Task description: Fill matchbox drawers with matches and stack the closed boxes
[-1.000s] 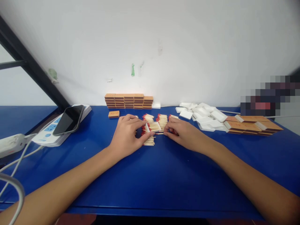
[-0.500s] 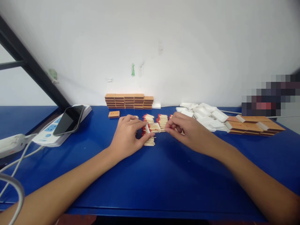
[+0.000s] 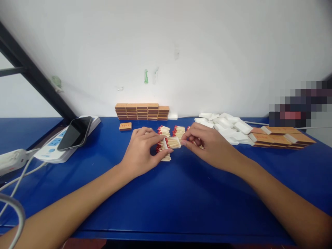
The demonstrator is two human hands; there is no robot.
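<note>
A small white matchbox tray (image 3: 178, 146) filled with red-headed matches (image 3: 172, 142) is held between the thumb and forefinger of my left hand (image 3: 142, 148). My right hand (image 3: 207, 143) is closed at the tray's right end, thumb and forefinger pinched together; whether a match is between them I cannot make out. Beneath and behind the tray lie rows of loose matches (image 3: 179, 130), heads mostly to the left. My hands partly hide some of these rows. One closed orange matchbox (image 3: 125, 126) lies behind my left hand.
Closed matchboxes (image 3: 137, 112) are stacked against the wall. At right are a heap of white trays (image 3: 228, 126) and orange matchbox sleeves (image 3: 272, 139), some with white ends showing. On the left, a phone (image 3: 75, 133) rests on a power strip (image 3: 48, 154) with white cables (image 3: 19, 181).
The matches that stuck out of the tray's right end toward my right fingers now lie inside it. The tray has shifted slightly right; both hands have barely moved.
</note>
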